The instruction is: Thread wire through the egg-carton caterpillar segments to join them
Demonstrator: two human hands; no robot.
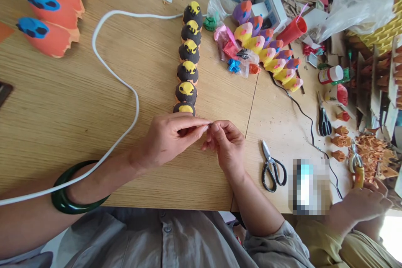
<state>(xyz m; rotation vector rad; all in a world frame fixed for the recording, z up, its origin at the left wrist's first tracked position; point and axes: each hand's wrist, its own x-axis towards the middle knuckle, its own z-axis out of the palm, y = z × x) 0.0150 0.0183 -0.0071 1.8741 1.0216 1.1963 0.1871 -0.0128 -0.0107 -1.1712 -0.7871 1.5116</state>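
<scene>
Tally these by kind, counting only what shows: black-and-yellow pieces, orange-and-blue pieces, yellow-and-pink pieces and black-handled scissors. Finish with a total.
Black-and-yellow pieces: 6 (the nearest partly hidden by the left hand)
Orange-and-blue pieces: 3
Yellow-and-pink pieces: 6
Black-handled scissors: 2
Total: 17

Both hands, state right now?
Left hand: closed in a pinch; anything held is too small to make out.
Right hand: closed in a pinch against the left's tip; contents can't be told.
</scene>
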